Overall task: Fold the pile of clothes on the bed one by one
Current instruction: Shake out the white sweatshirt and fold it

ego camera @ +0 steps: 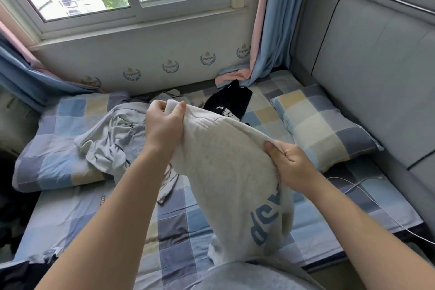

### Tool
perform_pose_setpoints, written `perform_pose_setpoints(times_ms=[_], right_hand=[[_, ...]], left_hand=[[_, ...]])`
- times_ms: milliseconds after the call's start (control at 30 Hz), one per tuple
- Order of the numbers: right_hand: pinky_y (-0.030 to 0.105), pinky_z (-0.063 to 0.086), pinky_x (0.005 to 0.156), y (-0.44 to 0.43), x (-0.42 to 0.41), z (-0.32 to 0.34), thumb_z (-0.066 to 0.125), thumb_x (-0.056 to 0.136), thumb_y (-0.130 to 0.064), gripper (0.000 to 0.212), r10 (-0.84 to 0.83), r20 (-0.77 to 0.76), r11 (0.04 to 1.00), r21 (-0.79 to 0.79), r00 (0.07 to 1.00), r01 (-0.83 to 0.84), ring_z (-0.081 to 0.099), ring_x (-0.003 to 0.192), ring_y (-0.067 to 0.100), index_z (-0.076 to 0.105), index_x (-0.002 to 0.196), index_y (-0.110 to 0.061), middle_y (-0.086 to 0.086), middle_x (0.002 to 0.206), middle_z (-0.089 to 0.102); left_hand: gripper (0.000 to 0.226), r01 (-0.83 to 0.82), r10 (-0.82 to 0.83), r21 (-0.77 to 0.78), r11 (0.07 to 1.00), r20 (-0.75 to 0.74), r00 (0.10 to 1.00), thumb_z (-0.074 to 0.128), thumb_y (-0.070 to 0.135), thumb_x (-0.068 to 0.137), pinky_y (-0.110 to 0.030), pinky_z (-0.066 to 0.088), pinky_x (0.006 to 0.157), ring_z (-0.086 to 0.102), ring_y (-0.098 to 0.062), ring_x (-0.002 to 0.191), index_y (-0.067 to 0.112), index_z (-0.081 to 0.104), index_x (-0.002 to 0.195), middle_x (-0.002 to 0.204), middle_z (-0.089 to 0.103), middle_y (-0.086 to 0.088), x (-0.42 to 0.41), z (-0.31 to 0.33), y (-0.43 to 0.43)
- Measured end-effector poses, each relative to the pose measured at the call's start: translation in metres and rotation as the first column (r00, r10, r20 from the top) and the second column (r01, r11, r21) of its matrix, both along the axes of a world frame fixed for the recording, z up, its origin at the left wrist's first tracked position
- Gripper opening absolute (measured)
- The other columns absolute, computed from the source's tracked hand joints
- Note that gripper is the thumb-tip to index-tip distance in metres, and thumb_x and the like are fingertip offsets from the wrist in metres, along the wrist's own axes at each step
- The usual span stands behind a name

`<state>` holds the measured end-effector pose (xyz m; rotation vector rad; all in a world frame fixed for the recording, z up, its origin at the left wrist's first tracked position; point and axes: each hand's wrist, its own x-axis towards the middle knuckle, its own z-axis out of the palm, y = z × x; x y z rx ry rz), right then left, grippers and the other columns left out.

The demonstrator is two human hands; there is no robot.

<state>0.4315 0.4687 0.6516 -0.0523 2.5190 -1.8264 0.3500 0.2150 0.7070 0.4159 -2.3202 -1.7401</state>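
A cream fleece garment with blue letters hangs in the air above the checked bed. My left hand pinches its upper edge at the far end. My right hand grips the same edge nearer to me, on the right. The garment's lower part drapes down toward my lap. Behind my left hand a crumpled light grey garment lies on the bed, partly over a pillow. A black garment with a white print lies farther back near the wall.
A checked pillow lies at the right by the grey padded headboard. Another checked pillow is at the left. A white cable runs across the bed's right side. Blue and pink curtains hang down onto the mattress under the window.
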Motion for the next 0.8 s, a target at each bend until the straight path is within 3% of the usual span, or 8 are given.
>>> perform_pose_setpoints(times_ms=[100,167,300,433,500,567,633,800], right_hand=[[0.036,0.041,0.065,0.003,-0.007,0.008,0.048,0.092,-0.066,0.061,-0.001,-0.066,1.0,0.023,0.998,0.003,0.049,0.066,0.014,0.063,0.082,-0.008,0.0,0.067,0.054],[0.035,0.042,0.07,0.003,-0.008,0.011,0.048,0.089,-0.07,0.079,-0.02,-0.052,0.999,-0.045,0.998,0.018,0.05,0.069,0.025,0.063,0.094,0.007,0.018,0.075,0.06],[0.039,0.047,0.077,0.0,-0.016,0.022,0.049,0.104,-0.039,0.048,-0.129,0.041,0.963,-0.235,0.991,0.135,0.059,0.08,0.025,0.067,0.092,0.004,0.03,0.085,0.064],[0.039,0.047,0.07,-0.007,-0.028,0.037,0.057,0.097,-0.048,0.059,-0.156,0.072,0.91,-0.376,0.985,0.172,0.054,0.072,0.027,0.056,0.082,0.01,0.013,0.075,0.056],[0.034,0.052,0.064,-0.009,-0.029,0.044,0.052,0.102,-0.041,0.046,-0.126,0.106,0.88,-0.447,0.986,0.16,0.061,0.069,0.024,0.06,0.084,0.001,0.014,0.073,0.06],[0.032,0.054,0.065,-0.007,-0.031,0.048,0.048,0.105,-0.037,0.041,-0.107,0.112,0.878,-0.456,0.988,0.147,0.063,0.074,0.022,0.062,0.09,-0.001,0.016,0.079,0.061],[0.032,0.052,0.063,-0.001,-0.033,0.053,0.048,0.104,-0.038,0.041,-0.151,0.106,0.88,-0.439,0.983,0.183,0.062,0.07,0.021,0.061,0.088,-0.002,0.015,0.075,0.06],[0.029,0.049,0.055,0.031,-0.037,0.052,0.054,0.102,-0.039,0.038,-0.26,0.13,0.903,-0.318,0.957,0.289,0.058,0.063,0.021,0.059,0.083,-0.006,0.01,0.071,0.056]], left_hand=[[0.022,0.017,-0.026,-0.124,0.992,-0.071,0.997,0.068,0.031,0.094,-0.026,0.045,0.064,0.058,-0.013,0.079,0.014,0.056,0.099,0.091,0.061,0.001,-0.003,-0.005,0.0],[0.028,0.078,-0.08,-0.138,0.987,-0.01,0.997,0.07,0.034,0.093,-0.028,0.05,0.07,0.062,-0.014,0.088,0.019,0.053,0.11,0.104,0.063,-0.002,-0.002,-0.016,0.001],[0.053,0.236,-0.247,-0.424,0.875,0.029,0.969,0.076,0.045,0.085,-0.04,0.048,0.099,0.054,-0.018,0.115,0.023,0.052,0.128,0.126,0.057,0.0,0.016,-0.038,0.017],[0.071,0.748,-0.68,-0.072,0.659,0.368,0.634,0.069,0.066,0.078,-0.031,0.053,0.096,0.059,-0.008,0.114,0.027,0.054,0.134,0.129,0.059,0.012,0.06,-0.053,0.054],[0.057,0.801,-0.761,0.021,0.599,0.325,0.561,0.069,0.06,0.086,-0.043,0.054,0.097,0.061,-0.014,0.113,0.032,0.053,0.134,0.126,0.062,0.011,0.074,-0.069,0.074],[0.029,0.797,-0.779,-0.019,0.604,0.196,0.595,0.062,0.048,0.093,-0.047,0.054,0.088,0.064,-0.023,0.098,0.031,0.059,0.116,0.107,0.067,0.005,0.075,-0.081,0.087],[0.004,0.754,-0.746,-0.078,0.653,0.106,0.657,0.059,0.034,0.099,-0.029,0.049,0.071,0.057,-0.012,0.076,0.03,0.057,0.097,0.082,0.061,0.015,0.073,-0.082,0.091],[0.033,0.624,-0.645,-0.209,0.753,-0.048,0.763,0.06,0.024,0.1,-0.022,0.03,0.054,0.034,-0.005,0.056,0.006,0.044,0.078,0.063,0.038,0.009,0.059,-0.07,0.067]])
